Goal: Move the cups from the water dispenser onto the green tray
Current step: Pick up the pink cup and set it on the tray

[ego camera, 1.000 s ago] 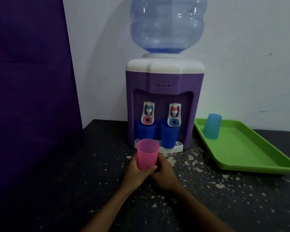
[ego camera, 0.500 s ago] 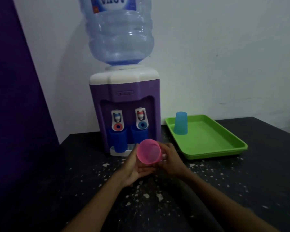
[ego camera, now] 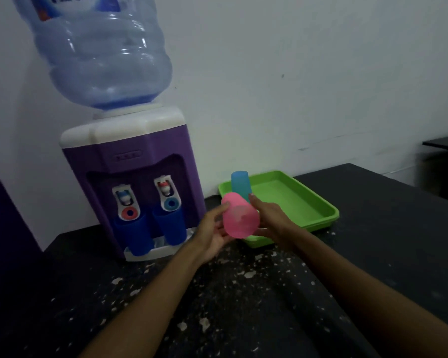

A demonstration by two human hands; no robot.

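A pink cup (ego camera: 239, 215) is held in the air between both hands, tipped over with its base pointing up and away. My left hand (ego camera: 214, 232) cradles it from the left and below. My right hand (ego camera: 270, 219) grips its right side. The cup hovers at the near left corner of the green tray (ego camera: 303, 202). A light blue cup (ego camera: 239, 183) stands upside down at the tray's back left. Two dark blue cups (ego camera: 137, 235) (ego camera: 172, 227) stand under the taps of the purple water dispenser (ego camera: 130, 161).
A large clear water bottle (ego camera: 101, 52) sits on top of the dispenser. The black tabletop (ego camera: 243, 293) is speckled with white chips. A white wall runs behind. A dark purple panel (ego camera: 0, 228) stands at the left. Another dark surface (ego camera: 445, 143) shows at far right.
Both hands have carried the pink cup from in front of the dispenser to the right, up to the tray's corner, turning it from upright to tipped over. The camera has swung right.
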